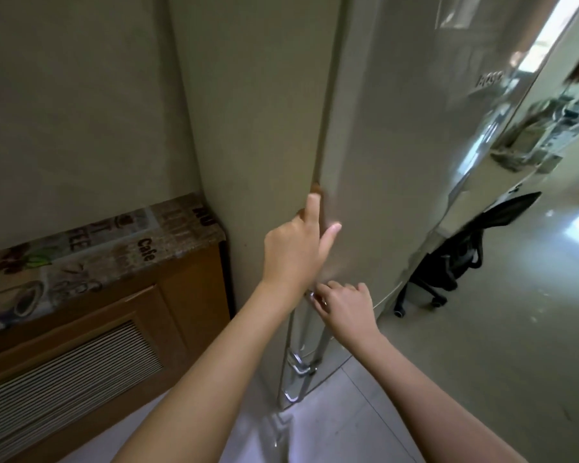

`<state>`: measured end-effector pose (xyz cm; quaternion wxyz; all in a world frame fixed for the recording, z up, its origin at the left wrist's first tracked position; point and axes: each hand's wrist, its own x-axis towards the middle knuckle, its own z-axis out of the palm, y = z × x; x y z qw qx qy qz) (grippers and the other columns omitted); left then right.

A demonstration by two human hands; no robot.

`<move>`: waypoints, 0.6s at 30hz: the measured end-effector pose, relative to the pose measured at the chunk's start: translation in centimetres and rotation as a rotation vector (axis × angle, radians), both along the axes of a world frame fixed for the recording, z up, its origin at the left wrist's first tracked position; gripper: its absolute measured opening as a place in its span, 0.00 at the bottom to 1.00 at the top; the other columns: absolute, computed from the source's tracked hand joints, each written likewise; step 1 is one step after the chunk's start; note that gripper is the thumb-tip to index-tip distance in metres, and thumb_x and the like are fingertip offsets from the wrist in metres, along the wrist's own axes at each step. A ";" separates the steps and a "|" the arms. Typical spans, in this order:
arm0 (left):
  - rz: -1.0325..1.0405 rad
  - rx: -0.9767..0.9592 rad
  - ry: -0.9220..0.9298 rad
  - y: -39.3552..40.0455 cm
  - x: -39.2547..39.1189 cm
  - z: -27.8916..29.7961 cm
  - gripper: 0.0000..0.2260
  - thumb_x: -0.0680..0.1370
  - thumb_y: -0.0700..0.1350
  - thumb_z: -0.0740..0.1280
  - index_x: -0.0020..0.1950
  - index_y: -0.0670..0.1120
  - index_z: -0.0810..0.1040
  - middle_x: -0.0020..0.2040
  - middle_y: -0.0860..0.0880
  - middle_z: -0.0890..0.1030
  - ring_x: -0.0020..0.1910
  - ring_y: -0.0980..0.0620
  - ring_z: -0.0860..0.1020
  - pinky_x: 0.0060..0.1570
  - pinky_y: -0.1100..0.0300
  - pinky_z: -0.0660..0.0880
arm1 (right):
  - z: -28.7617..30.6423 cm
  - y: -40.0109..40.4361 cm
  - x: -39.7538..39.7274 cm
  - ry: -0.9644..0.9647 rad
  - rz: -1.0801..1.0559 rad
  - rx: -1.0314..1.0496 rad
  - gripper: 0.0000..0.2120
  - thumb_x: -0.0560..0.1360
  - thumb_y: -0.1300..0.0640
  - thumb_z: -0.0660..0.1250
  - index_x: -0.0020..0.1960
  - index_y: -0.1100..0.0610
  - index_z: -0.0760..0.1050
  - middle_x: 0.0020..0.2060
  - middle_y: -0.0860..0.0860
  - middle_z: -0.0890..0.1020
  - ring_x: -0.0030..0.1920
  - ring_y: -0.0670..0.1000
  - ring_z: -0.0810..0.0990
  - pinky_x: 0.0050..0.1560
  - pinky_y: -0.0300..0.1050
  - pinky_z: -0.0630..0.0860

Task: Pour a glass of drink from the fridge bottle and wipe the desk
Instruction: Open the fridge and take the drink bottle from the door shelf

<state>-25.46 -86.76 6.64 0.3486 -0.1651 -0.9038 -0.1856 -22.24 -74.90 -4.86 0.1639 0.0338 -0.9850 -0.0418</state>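
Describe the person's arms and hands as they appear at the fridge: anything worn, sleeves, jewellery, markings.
Both forearms are bare right to the bottom edge of the picture; no sleeve shows. The left hand and the right hand wear no gloves, and no watch, bracelet or ring is visible. The nails that show look short and unpainted. No tattoos or other markings can be seen.

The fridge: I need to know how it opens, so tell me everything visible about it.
The fridge is tall, pale grey-beige and glossy, reflecting the room. Its door looks shut, or barely ajar. A chrome vertical handle runs low along the door edge. The left hand rests fingers at the door seam; the right hand curls at the handle's top. A wooden cabinet stands beside it.
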 end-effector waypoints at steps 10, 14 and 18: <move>-0.147 0.065 0.127 1.1 2.7 -0.6 0.26 0.70 0.60 0.69 0.53 0.41 0.65 0.25 0.47 0.76 0.19 0.46 0.74 0.24 0.64 0.55 | 0.3 1.8 4.8 -0.074 -0.093 -0.066 0.07 0.67 0.47 0.71 0.36 0.48 0.76 0.29 0.48 0.77 0.29 0.54 0.77 0.35 0.47 0.63; -0.396 0.200 0.092 2.8 4.6 -1.7 0.27 0.72 0.61 0.67 0.60 0.45 0.65 0.37 0.46 0.78 0.31 0.48 0.77 0.28 0.64 0.63 | 0.7 4.6 8.5 -0.117 -0.171 -0.190 0.09 0.71 0.44 0.60 0.40 0.47 0.76 0.34 0.46 0.78 0.39 0.49 0.79 0.42 0.49 0.65; -0.643 0.272 0.013 5.1 6.1 -2.3 0.28 0.75 0.60 0.66 0.67 0.49 0.58 0.56 0.46 0.70 0.42 0.46 0.77 0.31 0.56 0.75 | 1.1 6.8 12.1 -0.162 -0.265 -0.314 0.12 0.73 0.41 0.62 0.53 0.45 0.74 0.45 0.42 0.79 0.53 0.43 0.76 0.64 0.53 0.60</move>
